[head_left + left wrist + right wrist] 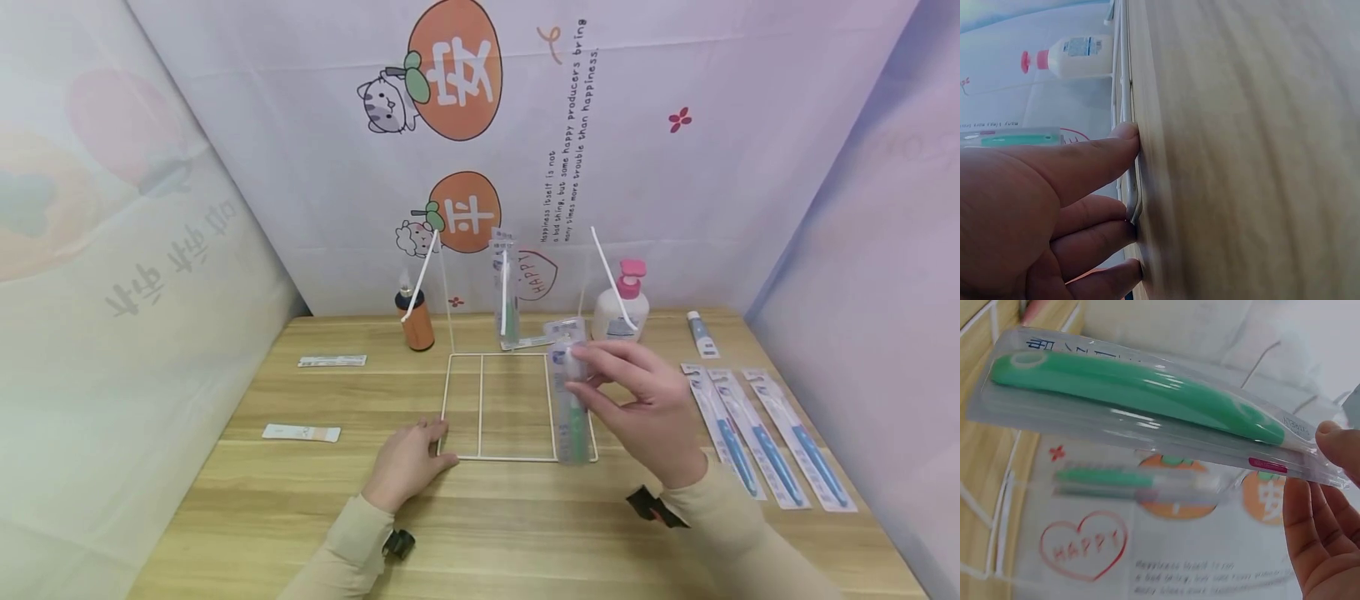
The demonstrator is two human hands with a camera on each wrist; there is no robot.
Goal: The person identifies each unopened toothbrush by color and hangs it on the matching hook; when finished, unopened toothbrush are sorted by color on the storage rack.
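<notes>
My right hand (pixel 648 400) pinches the upper part of a clear-packaged toothbrush (pixel 1135 397) with a green handle. The package hangs handle-down in front of the right part of a white wire rack (pixel 480 408). At the rack's front left corner rests my left hand (pixel 408 462), its thumb on the front wire and its fingers by the side wire. In the left wrist view, the thumb and fingertips lie right at the wires and tabletop. Farther back, packaged green-handled toothbrushes (pixel 507 304) hang on the rack's middle prong.
Three packaged blue toothbrushes (pixel 761 442) lie at the right, near a small toothpaste tube (pixel 702 335). Behind the rack stand a pink-topped pump bottle (pixel 621 312) and an orange bottle (pixel 417 321). Two slim packets, one nearer (pixel 302 432) and one farther (pixel 332 361), lie left.
</notes>
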